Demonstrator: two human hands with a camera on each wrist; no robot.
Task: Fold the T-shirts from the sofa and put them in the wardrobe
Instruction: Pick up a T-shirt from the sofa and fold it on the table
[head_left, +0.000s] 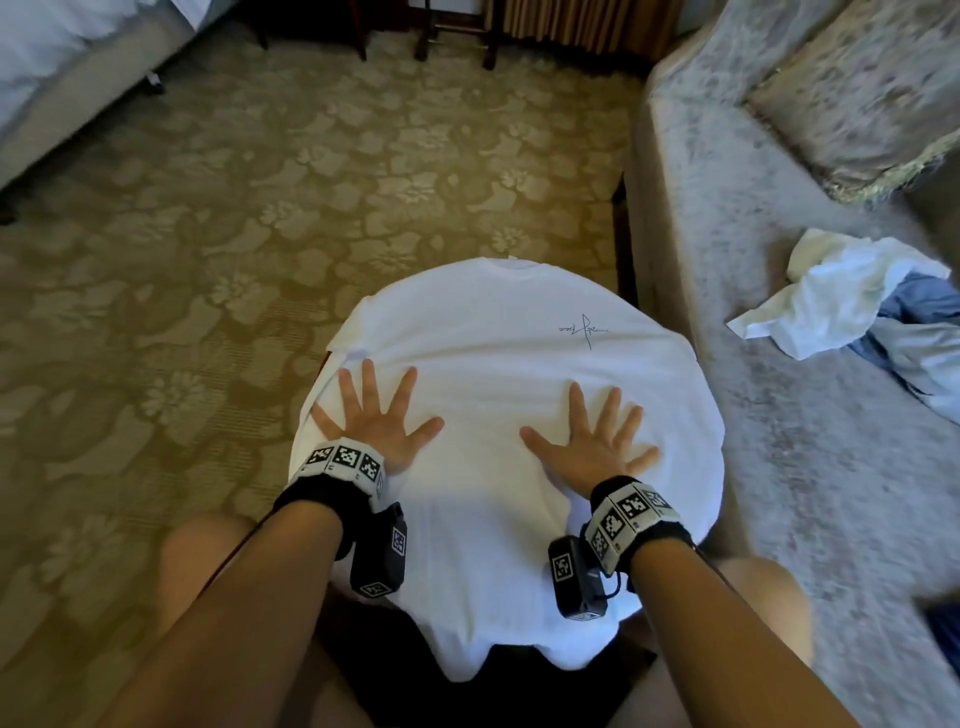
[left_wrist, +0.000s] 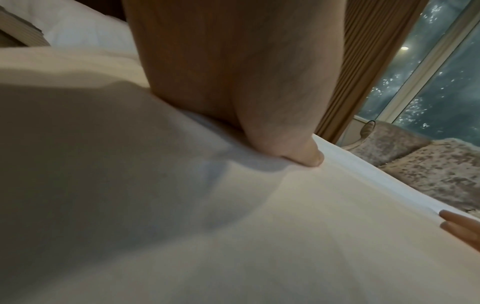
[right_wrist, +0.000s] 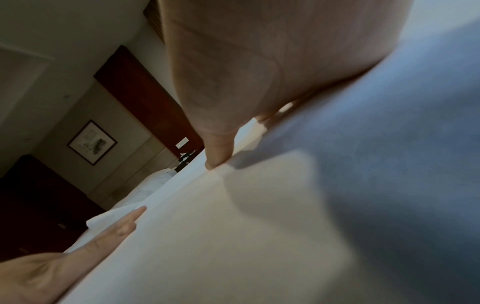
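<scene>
A white T-shirt (head_left: 498, 332) with a small black signature print lies spread over a round table in front of me, its hem draping over the near edge. My left hand (head_left: 376, 415) presses flat on its left part, fingers straight and splayed. My right hand (head_left: 597, 441) presses flat on the right part the same way. The left wrist view shows my left hand (left_wrist: 259, 102) on the white T-shirt (left_wrist: 233, 236). In the right wrist view my right hand (right_wrist: 246, 72) lies on the T-shirt (right_wrist: 233, 236). More crumpled T-shirts (head_left: 852, 301), white and blue, lie on the sofa.
The grey patterned sofa (head_left: 753, 415) runs along the right with a cushion (head_left: 872, 93) at its back. A bed (head_left: 62, 67) stands at the far left. Patterned carpet (head_left: 260, 234) covers the floor between. Dark furniture legs (head_left: 457, 41) stand at the far end.
</scene>
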